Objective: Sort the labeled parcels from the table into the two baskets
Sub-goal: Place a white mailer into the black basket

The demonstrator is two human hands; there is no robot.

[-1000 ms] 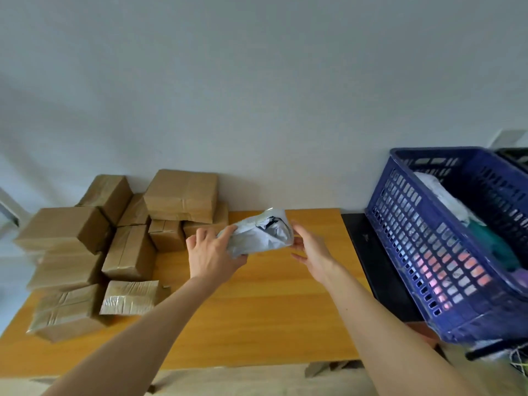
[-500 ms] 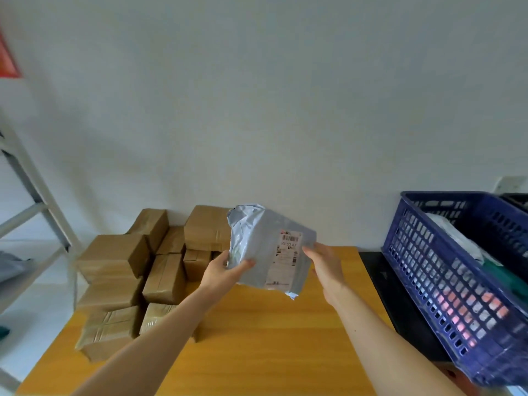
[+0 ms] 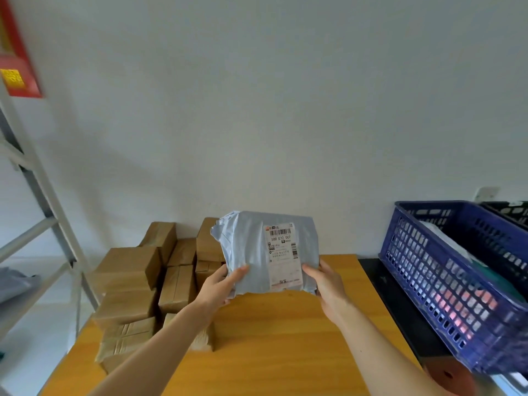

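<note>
The grey parcel (image 3: pixel 251 252) is held upright above the desk's (image 3: pixel 271 344) far edge, with its label (image 3: pixel 283 252) facing the camera. The left hand (image 3: pixel 217 291) has its fingers (image 3: pixel 239 274) clamped on the parcel's lower left edge, and the right hand (image 3: pixel 328 287) clamps the lower right. Brown boxes (image 3: pixel 128 267) crowd the desk's left side. The blue basket (image 3: pixel 445 287) stands beyond its right edge.
</note>
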